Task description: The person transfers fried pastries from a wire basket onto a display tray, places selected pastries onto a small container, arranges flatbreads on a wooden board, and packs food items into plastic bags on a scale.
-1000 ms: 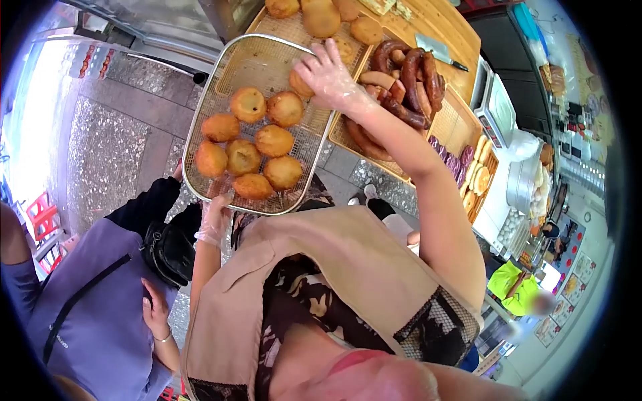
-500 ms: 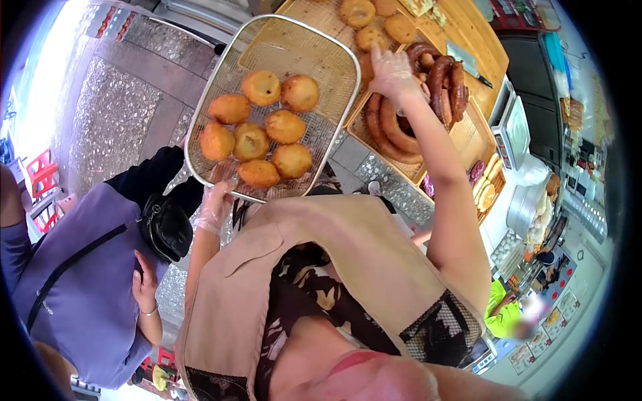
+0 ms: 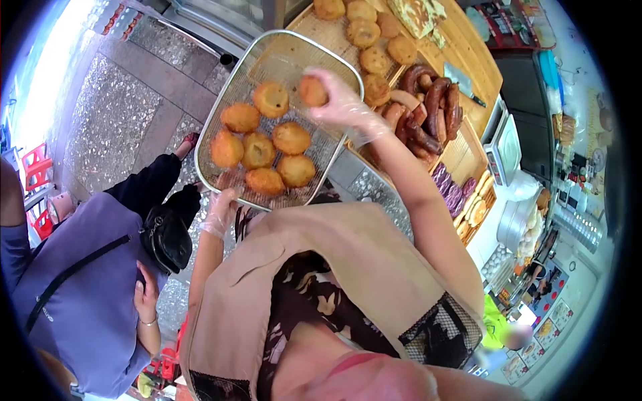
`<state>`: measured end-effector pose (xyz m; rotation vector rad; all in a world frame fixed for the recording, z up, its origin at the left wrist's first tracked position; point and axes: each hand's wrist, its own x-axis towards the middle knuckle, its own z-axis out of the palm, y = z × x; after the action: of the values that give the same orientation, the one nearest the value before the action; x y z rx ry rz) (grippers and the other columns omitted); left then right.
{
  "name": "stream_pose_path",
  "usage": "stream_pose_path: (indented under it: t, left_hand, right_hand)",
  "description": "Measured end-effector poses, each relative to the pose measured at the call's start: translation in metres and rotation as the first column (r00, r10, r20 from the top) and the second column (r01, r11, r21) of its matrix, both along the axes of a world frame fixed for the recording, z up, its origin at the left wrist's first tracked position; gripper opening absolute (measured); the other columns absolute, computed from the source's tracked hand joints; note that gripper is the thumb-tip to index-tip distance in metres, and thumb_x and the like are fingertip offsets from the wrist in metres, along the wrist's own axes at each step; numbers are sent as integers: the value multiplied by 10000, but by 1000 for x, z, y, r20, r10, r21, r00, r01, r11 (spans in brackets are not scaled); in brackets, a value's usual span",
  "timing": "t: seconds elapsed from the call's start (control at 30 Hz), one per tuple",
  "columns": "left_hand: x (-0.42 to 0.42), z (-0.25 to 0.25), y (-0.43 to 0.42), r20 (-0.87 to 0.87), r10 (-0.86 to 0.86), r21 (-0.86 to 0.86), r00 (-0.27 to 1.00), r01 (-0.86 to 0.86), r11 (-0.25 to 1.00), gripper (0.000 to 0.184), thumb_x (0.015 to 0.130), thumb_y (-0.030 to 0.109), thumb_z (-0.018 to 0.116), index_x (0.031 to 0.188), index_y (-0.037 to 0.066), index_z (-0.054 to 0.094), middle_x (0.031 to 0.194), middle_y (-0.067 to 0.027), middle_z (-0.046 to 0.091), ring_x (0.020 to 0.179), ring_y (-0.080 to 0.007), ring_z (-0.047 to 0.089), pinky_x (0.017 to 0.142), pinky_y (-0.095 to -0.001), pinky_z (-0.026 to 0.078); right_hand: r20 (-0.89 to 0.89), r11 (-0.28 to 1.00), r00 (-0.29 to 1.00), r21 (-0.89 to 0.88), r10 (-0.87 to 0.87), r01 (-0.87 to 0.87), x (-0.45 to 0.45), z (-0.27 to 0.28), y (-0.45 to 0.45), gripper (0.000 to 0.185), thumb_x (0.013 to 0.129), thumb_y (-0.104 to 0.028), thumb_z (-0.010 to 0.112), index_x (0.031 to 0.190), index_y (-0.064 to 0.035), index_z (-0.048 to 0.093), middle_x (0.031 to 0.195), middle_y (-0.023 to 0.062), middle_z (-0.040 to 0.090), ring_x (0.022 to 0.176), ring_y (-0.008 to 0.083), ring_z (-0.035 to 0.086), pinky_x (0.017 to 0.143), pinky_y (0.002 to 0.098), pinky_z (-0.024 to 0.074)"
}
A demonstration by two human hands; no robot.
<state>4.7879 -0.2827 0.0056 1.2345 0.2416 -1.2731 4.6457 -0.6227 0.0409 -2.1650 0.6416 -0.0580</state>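
My left hand (image 3: pixel 222 207), in a clear plastic glove, grips the near rim of a wire mesh basket (image 3: pixel 212 123). Several golden round fried dough cakes (image 3: pixel 258 150) lie inside it. At the basket's right side my gloved right hand (image 3: pixel 340 107) has its fingers closed around one fried dough cake (image 3: pixel 313 91), just above or touching the mesh. Whether that cake is lifted, I cannot tell. Beyond the basket, more fried dough cakes (image 3: pixel 363 32) sit on a wooden counter. Below my right forearm are brown coiled sausages (image 3: pixel 435 100) in a tray, partly hidden by the arm.
A cleaver (image 3: pixel 461 80) lies on the counter past the sausages, beside flat bread (image 3: pixel 414 17). A scale (image 3: pixel 503 150) stands to the right. Purple and pale pastries (image 3: pixel 471 197) fill another tray. A person in purple (image 3: pixel 87 274) stands close on my left.
My right hand has come from the counter cakes leftward over the basket and closed on the cake at the basket's upper right. The basket appears slightly lower and further right in view.
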Motion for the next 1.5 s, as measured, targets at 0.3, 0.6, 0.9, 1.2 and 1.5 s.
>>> stream_pose_path:
  t: [0.3, 0.6, 0.9, 1.2, 1.5]
  left_hand:
    - [-1, -13, 9, 34, -97, 228, 995, 87, 970, 507, 712, 14, 582, 1206, 54, 477, 796, 27, 547, 657, -72, 499, 537, -214, 378]
    - [-12, 3, -3, -17, 51, 211, 999, -46, 976, 65, 737, 15, 648, 764, 38, 593, 669, 30, 537, 584, -65, 469, 518, -224, 375]
    - [-10, 6, 3, -89, 12, 131, 996, 0, 991, 562, 743, -48, 556, 1286, 24, 432, 1016, -66, 589, 856, -166, 597, 730, -301, 521]
    - [-22, 7, 33, 54, -44, 132, 998, 37, 991, 590, 715, -6, 548, 1296, -15, 442, 1153, -111, 604, 842, -159, 615, 734, -269, 509]
    - [-41, 27, 19, -74, 92, 119, 993, -83, 989, 684, 728, -64, 567, 1366, 21, 337, 1120, -114, 581, 961, -219, 594, 839, -353, 501]
  right_hand:
    - [-325, 842, 900, 359, -291, 402, 63, -11, -149, 885, 774, -493, 637, 1419, -1, 283, 1442, 245, 327, 1103, 354, 564, 961, 397, 426]
    - [-62, 859, 919, -336, 388, -386, 55, 30, -2, 759, 788, -437, 650, 1411, -130, 345, 1449, 215, 314, 1334, 342, 322, 1050, 457, 358]
    - [-85, 770, 984, 612, -158, 177, 61, 29, 25, 602, 716, -226, 704, 1264, -101, 488, 1259, 141, 532, 1113, 262, 543, 962, 382, 454]
    - [-34, 977, 992, 184, 121, -113, 93, 21, -122, 402, 780, -240, 638, 1113, -27, 570, 1064, 93, 598, 995, 173, 548, 862, 290, 426]
    - [146, 881, 981, -471, 127, -44, 94, 27, -80, 396, 829, -314, 617, 1118, -43, 598, 1097, 117, 627, 1049, 260, 579, 942, 332, 421]
